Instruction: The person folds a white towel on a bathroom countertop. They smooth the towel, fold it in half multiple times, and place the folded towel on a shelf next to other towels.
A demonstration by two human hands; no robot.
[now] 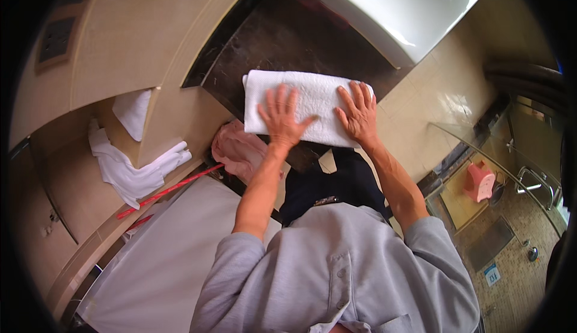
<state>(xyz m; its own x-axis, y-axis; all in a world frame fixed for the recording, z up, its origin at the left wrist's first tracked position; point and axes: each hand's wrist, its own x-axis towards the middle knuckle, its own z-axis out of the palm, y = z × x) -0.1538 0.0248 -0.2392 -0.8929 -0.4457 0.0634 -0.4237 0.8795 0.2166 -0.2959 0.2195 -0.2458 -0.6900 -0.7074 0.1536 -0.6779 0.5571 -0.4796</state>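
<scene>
A folded white terry towel (315,94) lies on the dark stone countertop (279,31) in front of me, at the counter's near edge. My left hand (283,119) rests flat on the towel's left half, fingers spread and pointing away from me. On the towel's right end lies my right hand (359,114), palm down, with its fingers slightly apart. Neither hand grips anything. The towel's underside is hidden.
A white washbasin (383,13) stands on the counter beyond the towel. Below left are a pink cloth or bag (239,148), a red pole (171,191) and white cloths (130,166). A pink plastic stool (479,180) stands at the right, near a glass panel (496,152).
</scene>
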